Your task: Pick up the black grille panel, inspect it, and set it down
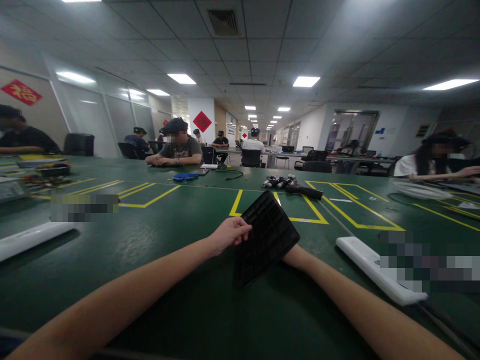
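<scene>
A black rectangular tray divided into small compartments (265, 240) is held up, tilted, above the green table. My right hand (293, 254) grips it from behind at its lower right; most of those fingers are hidden by the tray. At the tray's left side is my left hand (233, 233), its thumb and fingers pinched together in front of the compartments. Whatever is in that pinch, if anything, is too small to make out. I cannot tell whether the fingertips touch the tray.
Beyond the tray, a bundle of dark and metallic parts (279, 182) lies near yellow tape outlines (307, 220) on the green table (180, 225). White power strips (378, 270) flank both arms. A blue item (185, 177) lies farther back. Several people sit around the room.
</scene>
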A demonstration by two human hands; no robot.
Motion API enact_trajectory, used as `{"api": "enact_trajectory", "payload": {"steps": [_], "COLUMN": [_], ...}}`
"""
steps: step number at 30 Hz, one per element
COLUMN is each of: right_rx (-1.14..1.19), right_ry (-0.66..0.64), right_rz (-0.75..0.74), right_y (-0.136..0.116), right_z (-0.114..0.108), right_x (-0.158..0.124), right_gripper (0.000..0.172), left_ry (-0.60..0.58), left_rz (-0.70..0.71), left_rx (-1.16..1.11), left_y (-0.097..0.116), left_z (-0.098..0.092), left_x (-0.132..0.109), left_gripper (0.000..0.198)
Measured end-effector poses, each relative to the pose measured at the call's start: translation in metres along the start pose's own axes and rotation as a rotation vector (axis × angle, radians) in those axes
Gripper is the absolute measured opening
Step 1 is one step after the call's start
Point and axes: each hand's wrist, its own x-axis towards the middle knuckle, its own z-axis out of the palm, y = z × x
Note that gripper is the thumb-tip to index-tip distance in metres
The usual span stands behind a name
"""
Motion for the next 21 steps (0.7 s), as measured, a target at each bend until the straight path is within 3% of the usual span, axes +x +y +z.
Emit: {"api": "enact_trajectory", "payload": {"steps": [6, 11, 16, 21], "right_rx": [-0.007, -0.011, -0.061, -0.072], "right_ry": [-0.060, -0.067, -0.052, -0.036], "right_rz": [0.011, 0.058, 0.072, 0.055], "right_y": [-0.010, -0.010, -0.007, -0.008], "right_z": [-0.003, -0.002, -0.002, -0.002], "right_x": [0.000, -0.002, -0.004, -0.003], "right_gripper": [0.038, 0.037, 0.037, 0.036], "left_ry": [0.182, 0.309, 0.279, 0.286], "left_rz": [0.077, 0.223, 0.324, 0.268], "left_rx": [0.041, 0.353, 0.608, 0.636], "left_y": [-0.012, -0.012, -0.008, -0.009], "left_z": [0.011, 0.015, 0.014, 0.011], "left_x": [0.000, -0.011, -0.023, -0.017], "left_gripper": [0.027, 0.028, 0.027, 0.027]}}
